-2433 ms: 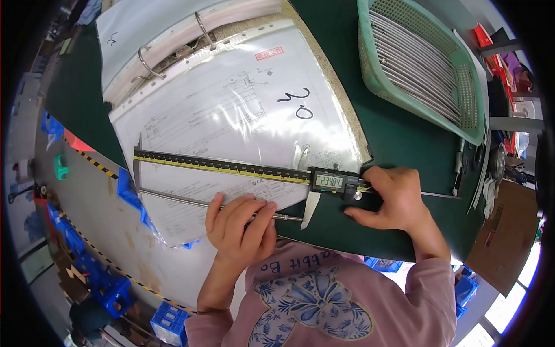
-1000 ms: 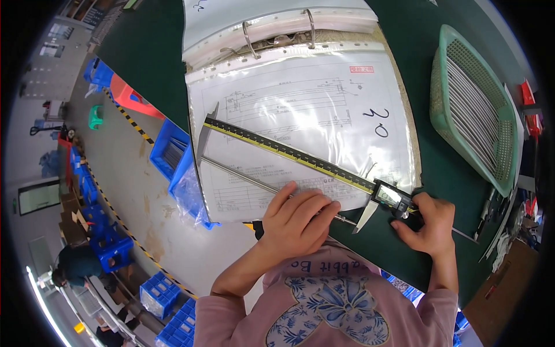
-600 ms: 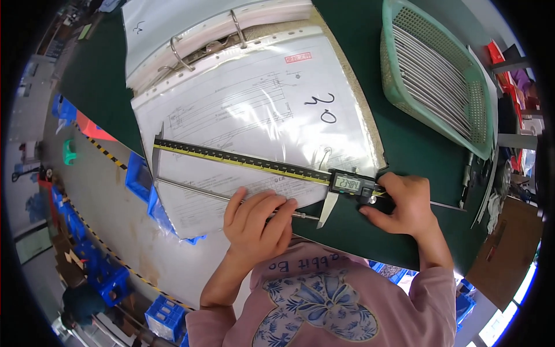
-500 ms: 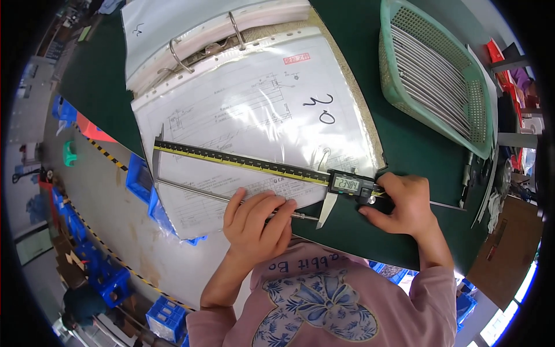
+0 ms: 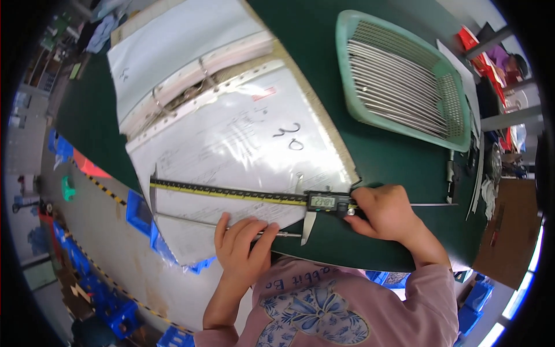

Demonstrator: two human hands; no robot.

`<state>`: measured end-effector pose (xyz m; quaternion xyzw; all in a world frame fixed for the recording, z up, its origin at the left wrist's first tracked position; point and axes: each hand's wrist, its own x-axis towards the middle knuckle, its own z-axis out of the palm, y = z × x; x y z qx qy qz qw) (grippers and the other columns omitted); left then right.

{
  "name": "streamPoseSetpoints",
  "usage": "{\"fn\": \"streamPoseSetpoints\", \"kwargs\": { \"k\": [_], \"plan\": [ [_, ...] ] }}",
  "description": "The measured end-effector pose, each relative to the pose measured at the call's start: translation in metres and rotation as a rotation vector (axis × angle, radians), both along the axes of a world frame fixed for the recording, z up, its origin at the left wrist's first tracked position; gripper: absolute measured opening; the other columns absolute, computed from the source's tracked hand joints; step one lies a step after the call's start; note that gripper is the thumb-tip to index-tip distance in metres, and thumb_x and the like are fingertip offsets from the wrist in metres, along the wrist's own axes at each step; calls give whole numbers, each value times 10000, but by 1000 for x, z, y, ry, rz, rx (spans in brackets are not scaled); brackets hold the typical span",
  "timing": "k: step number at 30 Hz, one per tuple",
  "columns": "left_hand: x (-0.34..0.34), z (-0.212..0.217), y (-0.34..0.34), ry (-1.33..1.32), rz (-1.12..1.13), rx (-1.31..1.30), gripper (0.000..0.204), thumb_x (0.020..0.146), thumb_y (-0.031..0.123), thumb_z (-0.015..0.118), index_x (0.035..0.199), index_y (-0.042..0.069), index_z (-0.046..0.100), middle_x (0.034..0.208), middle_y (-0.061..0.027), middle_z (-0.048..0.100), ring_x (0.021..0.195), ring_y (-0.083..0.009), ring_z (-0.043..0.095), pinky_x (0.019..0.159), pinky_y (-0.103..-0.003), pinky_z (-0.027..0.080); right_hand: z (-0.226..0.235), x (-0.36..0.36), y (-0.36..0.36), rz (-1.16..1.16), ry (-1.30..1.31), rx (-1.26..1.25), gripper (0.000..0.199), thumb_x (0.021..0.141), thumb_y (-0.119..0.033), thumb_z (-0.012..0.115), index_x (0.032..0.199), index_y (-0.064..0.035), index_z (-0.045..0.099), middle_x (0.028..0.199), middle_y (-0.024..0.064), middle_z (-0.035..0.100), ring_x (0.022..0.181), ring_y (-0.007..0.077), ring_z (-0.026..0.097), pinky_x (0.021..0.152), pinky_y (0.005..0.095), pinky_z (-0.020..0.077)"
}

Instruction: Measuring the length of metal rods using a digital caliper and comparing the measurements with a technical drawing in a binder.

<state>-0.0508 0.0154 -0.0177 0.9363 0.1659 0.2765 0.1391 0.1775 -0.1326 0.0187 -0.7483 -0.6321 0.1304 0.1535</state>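
A long digital caliper [image 5: 243, 194] lies across the lower part of an open ring binder [image 5: 231, 139] with plastic-sleeved sheets. My right hand [image 5: 386, 213] grips the caliper's sliding head with its small display. A thin metal rod [image 5: 219, 224] sits between the caliper's jaws, just below the beam. My left hand [image 5: 243, 247] lies flat on the sheet, its fingers pressing the rod down near its right end.
A green plastic basket [image 5: 404, 75] full of thin metal rods stands at the back right on the dark green table [image 5: 381, 168]. Small tools lie at the table's right edge [image 5: 451, 179]. Blue crates [image 5: 139, 214] stand on the floor to the left.
The view has swung about between frames. Both hands keep the same hold on caliper and rod; the caliper's head stays near the binder's lower right corner.
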Motion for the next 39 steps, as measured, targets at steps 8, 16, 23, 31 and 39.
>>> {"fn": "streamPoseSetpoints", "kwargs": {
  "k": [8,16,23,31,39],
  "plan": [
    [-10,60,19,-27,-90,5,211,693,0,621,875,102,657,850,-48,570,790,-226,609,827,-451,479,-1,2,-4,-15,71,61,342,786,-378,603,757,-64,469,572,90,526,506,309,550,458,405,431],
    [108,153,27,-123,-688,451,129,669,43,687,789,79,657,846,-50,558,747,-244,618,708,-389,549,-11,6,-11,-45,122,64,354,818,-385,561,771,-46,470,574,112,550,537,322,581,466,428,448],
    [263,128,-5,-307,-1090,469,180,640,44,647,814,11,613,831,-100,598,740,-261,628,709,-365,558,-17,2,-9,-9,142,202,350,797,-353,579,807,-10,515,560,123,557,523,327,586,482,424,464],
    [341,87,-51,-370,-1261,593,152,652,113,621,790,66,581,857,-30,575,853,-201,630,688,-296,549,-24,-3,-8,-4,167,207,367,824,-380,548,834,-21,475,568,96,557,511,301,581,470,403,460],
    [362,77,-56,-82,-1270,186,209,727,95,612,933,57,605,920,-66,583,823,-250,603,703,-352,517,-20,0,-9,8,217,99,371,840,-385,529,856,-18,481,615,110,587,556,302,605,514,406,486]
  ]
}}
